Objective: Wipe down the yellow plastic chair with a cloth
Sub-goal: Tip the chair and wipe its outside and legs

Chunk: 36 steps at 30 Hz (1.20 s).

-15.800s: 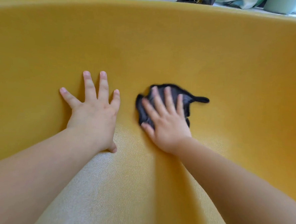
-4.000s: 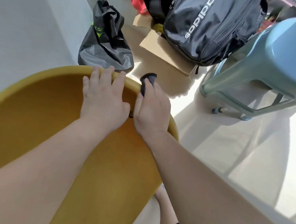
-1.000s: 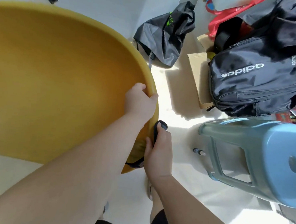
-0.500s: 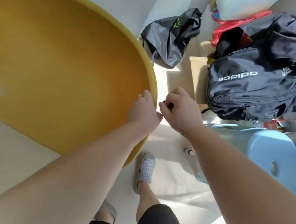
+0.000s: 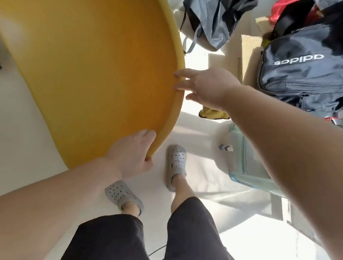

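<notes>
The yellow plastic chair [image 5: 94, 64] fills the upper left as a big curved shell tipped on its side. My left hand [image 5: 133, 155] grips the rim at its lowest, nearest part, with the fingers wrapped over the edge. My right hand [image 5: 207, 87] is higher up on the rim. Its fingers are stretched across the edge onto the inner face and its thumb stays outside. The dark cloth is not visible anywhere; it may be hidden under my right palm.
A black backpack [image 5: 311, 66], a grey-black bag [image 5: 215, 18] and a cardboard box [image 5: 248, 52] crowd the floor to the right. A pale blue stool [image 5: 248, 168] and a small bottle [image 5: 225, 148] stand close by. My feet in grey clogs [image 5: 176, 162] stand on the white floor.
My left hand slid down the rim toward me. My right hand went from a fist beside the rim to fingers laid over it higher up. The cloth has dropped out of sight.
</notes>
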Tool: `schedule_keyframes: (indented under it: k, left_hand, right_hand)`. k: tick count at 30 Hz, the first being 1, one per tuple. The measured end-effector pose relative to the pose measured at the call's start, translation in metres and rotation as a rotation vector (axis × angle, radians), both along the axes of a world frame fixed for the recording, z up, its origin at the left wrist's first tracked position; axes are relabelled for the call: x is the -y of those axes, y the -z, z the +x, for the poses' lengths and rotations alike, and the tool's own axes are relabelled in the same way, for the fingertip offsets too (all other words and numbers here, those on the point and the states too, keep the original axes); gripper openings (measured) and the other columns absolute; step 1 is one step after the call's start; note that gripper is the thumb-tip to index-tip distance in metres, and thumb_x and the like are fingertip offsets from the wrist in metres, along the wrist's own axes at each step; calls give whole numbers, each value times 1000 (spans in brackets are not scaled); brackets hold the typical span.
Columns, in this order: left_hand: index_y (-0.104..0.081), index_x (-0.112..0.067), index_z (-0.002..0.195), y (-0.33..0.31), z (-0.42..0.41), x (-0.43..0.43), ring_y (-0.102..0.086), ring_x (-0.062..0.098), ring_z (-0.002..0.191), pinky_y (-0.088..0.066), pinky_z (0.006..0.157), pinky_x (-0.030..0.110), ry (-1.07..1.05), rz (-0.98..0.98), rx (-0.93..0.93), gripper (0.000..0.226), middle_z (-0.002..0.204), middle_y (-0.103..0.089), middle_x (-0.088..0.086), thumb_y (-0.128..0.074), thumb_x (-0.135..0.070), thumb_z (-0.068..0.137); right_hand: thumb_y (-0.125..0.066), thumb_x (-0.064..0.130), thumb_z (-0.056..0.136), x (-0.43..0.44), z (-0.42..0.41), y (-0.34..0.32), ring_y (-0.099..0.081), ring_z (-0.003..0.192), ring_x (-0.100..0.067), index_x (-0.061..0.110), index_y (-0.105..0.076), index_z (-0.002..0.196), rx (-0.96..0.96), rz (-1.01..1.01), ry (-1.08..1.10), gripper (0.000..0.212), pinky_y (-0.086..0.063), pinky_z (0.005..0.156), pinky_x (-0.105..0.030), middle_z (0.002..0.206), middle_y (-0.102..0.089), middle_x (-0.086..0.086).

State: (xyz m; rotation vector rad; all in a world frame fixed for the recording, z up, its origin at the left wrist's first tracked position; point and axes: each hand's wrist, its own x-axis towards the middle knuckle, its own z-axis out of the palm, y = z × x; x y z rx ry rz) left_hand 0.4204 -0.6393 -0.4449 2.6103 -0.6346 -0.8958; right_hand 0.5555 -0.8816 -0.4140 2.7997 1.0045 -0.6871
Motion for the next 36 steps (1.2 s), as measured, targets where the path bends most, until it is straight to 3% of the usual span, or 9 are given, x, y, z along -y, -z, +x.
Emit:
schedule_keyframes:
  k: [4,8,10,14,21,25,29,33,36]
  left_hand:
    - [-29,-30,88,-6,-13,-62,-43,17,70,-32,56,31,-10,47,-67,38,82,-38,-11,-65,-23,77]
    - [-37,-29,93,-12,-21,-93,-47,18,82,-35,62,32,-120,187,-83,30,89,-46,-10,-63,-24,78]
    - [-46,-28,103,-15,-27,-85,-50,19,92,-41,69,34,-229,222,-46,29,98,-52,-9,-63,-36,81]
    - [-52,-20,140,-12,-18,-45,-53,27,117,-49,92,42,-530,19,63,68,128,-59,1,-60,-64,88]
    - [-62,-19,112,8,4,-17,-58,31,94,-37,68,36,-478,-2,160,31,100,-61,5,-58,-46,98]
    - [-56,-15,100,-1,5,-14,-60,30,87,-33,63,34,-327,132,260,24,94,-59,5,-53,-39,101]
    - [-55,-13,92,-5,-11,-35,-53,28,71,-32,59,35,-210,143,269,22,81,-54,5,-60,-34,96]
    - [-61,-12,85,-8,-39,-91,-60,31,65,-45,56,36,-128,186,214,21,74,-62,4,-69,-32,85]
    - [-69,-16,96,-16,-51,-131,-65,32,76,-54,63,42,-199,214,161,23,85,-68,3,-64,-36,87]
  right_hand:
    - [-42,41,109,-27,9,-1,-63,118,-27,48,-26,157,27,-16,-32,51,-49,77,-37,169,-7,22]
    - [-45,56,103,-54,35,1,-58,126,-31,47,-32,155,39,18,-97,54,-51,92,-44,168,-17,17]
    - [-48,68,96,-60,50,2,-58,125,-31,44,-39,152,49,20,-104,62,-48,92,-44,165,-26,14]
    - [-47,82,85,-62,63,4,-61,115,-30,41,-45,148,29,-17,-148,76,-51,88,-45,159,-35,13]
    - [-43,79,87,-58,57,7,-55,83,-28,31,-46,145,50,-35,-160,75,-46,69,-39,145,-41,7]
    - [-52,72,91,-56,46,8,-53,89,-25,30,-47,145,32,19,-111,69,-39,72,-37,149,-41,9]
    - [-57,71,89,-63,15,10,-61,95,-25,28,-51,140,-9,102,-50,67,-47,74,-37,143,-46,11]
    - [-50,57,100,-83,-29,12,-62,96,-23,30,-51,143,-43,148,-103,51,-50,79,-36,150,-43,11]
    - [-41,48,107,-100,-35,10,-62,107,-25,33,-47,148,-69,146,-97,45,-51,87,-39,156,-39,11]
